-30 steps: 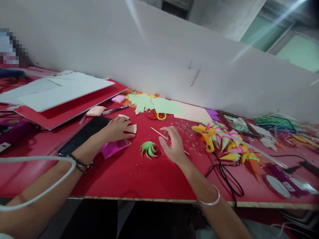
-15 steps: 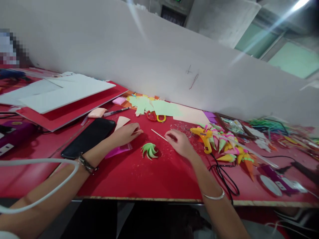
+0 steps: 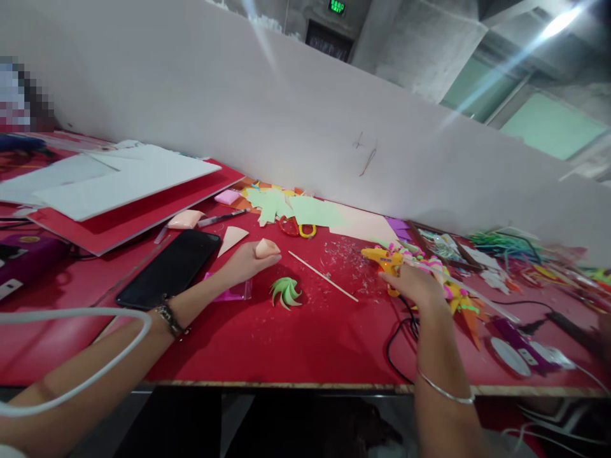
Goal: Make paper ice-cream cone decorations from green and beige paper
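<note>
In the head view my left hand [image 3: 248, 261] is closed around a small peach paper cone [image 3: 265, 249] above the red table. My right hand [image 3: 416, 284] is wrapped around the handle of a yellow hot glue gun [image 3: 382, 256], whose nozzle points left. A thin wooden stick [image 3: 324, 277] lies between the two hands. Near it stands a green swirled paper piece [image 3: 285, 292] with curved points. Beside my left hand are a peach paper wedge [image 3: 232, 240] and a magenta plastic packet [image 3: 238, 291].
A black phone [image 3: 169, 267] lies left of my left hand. Red and yellow scissor handles [image 3: 307, 230] show by pale green paper [image 3: 310, 210]. Pink, yellow and orange paper cones [image 3: 470, 312] and a black cord [image 3: 391, 356] surround the glue gun. White boards [image 3: 133, 181] are stacked at left.
My right hand has let go of the stick, moved right and taken hold of the glue gun. My left hand has turned, bringing the peach paper cone into sight.
</note>
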The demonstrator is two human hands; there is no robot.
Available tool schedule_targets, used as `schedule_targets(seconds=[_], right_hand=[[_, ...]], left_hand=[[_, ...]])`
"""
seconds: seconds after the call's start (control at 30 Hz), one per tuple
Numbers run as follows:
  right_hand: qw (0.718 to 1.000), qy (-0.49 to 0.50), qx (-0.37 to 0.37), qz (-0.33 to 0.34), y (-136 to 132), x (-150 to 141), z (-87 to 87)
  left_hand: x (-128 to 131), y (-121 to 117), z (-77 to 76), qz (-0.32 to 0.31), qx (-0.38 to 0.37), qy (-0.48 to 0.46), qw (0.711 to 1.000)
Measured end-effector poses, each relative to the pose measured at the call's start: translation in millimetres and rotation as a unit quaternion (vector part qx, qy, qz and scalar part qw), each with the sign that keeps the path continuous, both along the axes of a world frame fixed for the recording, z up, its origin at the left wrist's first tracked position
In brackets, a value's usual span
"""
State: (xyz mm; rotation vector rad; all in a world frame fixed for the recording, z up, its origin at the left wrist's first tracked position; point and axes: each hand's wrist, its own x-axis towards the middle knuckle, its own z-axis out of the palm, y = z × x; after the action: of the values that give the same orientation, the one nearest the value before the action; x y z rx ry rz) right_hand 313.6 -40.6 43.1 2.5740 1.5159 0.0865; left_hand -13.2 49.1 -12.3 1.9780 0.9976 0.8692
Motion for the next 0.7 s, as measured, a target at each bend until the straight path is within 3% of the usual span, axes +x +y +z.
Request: schedule_targets(seconds=[0.13, 0.37, 0.47, 0.57, 0.63, 0.7], right_hand=[[0.995, 0.014, 0.079, -0.061, 12, 10, -20.4], [0.99, 0.068, 0.116, -0.03, 18, 26, -50.0], [0.987, 0.067, 0.145, -0.017, 20, 22, -44.5], [0.978, 0.07, 0.198, 0.006, 22, 10, -28.1], [0.967, 0.088, 0.236, 0.036, 24, -2, -15.2], [0.957, 0.107, 0.26, 0.065, 27, -15, -4.9]], left_hand=[[1, -4, 0.0, -0.016, -0.019, -0.042, 0.999], [0, -3, -1.6, 0.04, 0.031, -0.03, 0.998], [0, -2, -1.3, 0.067, 0.069, -0.017, 0.995], [-1, 0, -2.2, 0.087, 0.114, -0.005, 0.99], [-3, 0, -3.7, 0.076, 0.151, 0.037, 0.985], [-3, -1, -5.3, 0.028, 0.191, 0.103, 0.976]])
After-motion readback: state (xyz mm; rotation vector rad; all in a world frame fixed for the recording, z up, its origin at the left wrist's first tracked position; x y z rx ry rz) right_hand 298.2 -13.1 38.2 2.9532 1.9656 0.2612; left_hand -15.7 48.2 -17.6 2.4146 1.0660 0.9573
